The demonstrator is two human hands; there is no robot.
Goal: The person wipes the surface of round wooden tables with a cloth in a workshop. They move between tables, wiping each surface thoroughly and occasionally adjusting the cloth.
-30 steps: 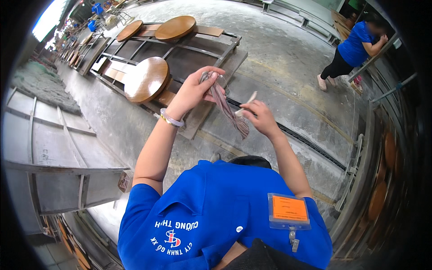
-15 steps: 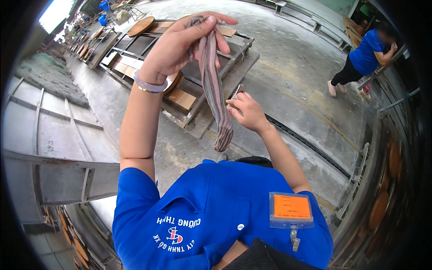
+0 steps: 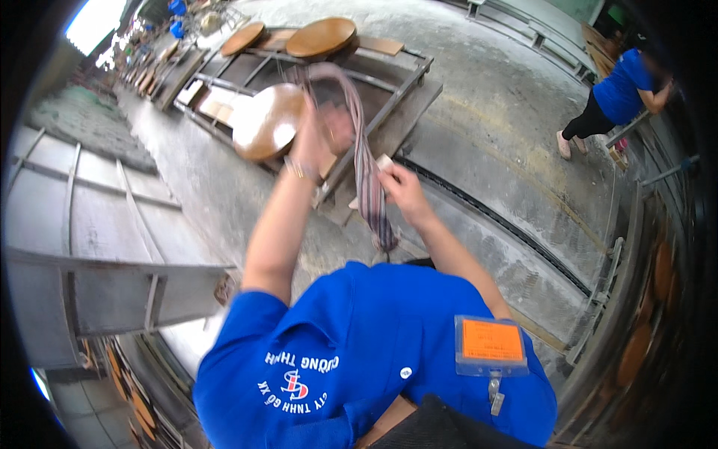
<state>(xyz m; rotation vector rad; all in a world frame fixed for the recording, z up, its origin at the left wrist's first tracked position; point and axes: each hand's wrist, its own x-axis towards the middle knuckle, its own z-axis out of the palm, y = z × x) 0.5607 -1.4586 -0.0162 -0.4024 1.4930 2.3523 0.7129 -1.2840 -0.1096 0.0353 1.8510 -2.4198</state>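
Down from its high reach half a second ago, my left hand (image 3: 318, 142) has dropped toward the rack, and the one striped cloth (image 3: 364, 168), which hung nearly straight then, now bows out in an arch. Its upper end is blurred above my left fingers, the middle curves past my knuckles, and the gathered lower end dangles just above my shirt (image 3: 374, 329). Motion smears that hand, so I cannot tell whether its fingers grip the cloth. My right hand (image 3: 404, 191) is narrowed, thumb and fingers pinching one small pale piece (image 3: 384, 162) just beside the cloth; whether they touch I cannot tell. One pale bangle (image 3: 303, 168) circles my left wrist.

Beyond my hands I count three round wooden tops, glossy and brown: the near one (image 3: 268, 123) with glare across it, two farther off (image 3: 321, 37) (image 3: 243, 39). They lie on boards over one low metal-framed rack (image 3: 391, 105).

Underneath stretches a grey concrete floor (image 3: 479, 123), scuffed and whitened in patches, crossed by one dark track (image 3: 479, 215). Grey panelling (image 3: 105, 202) stands to my left. One co-worker (image 3: 627, 86) in a blue shirt and dark trousers leans at the right.
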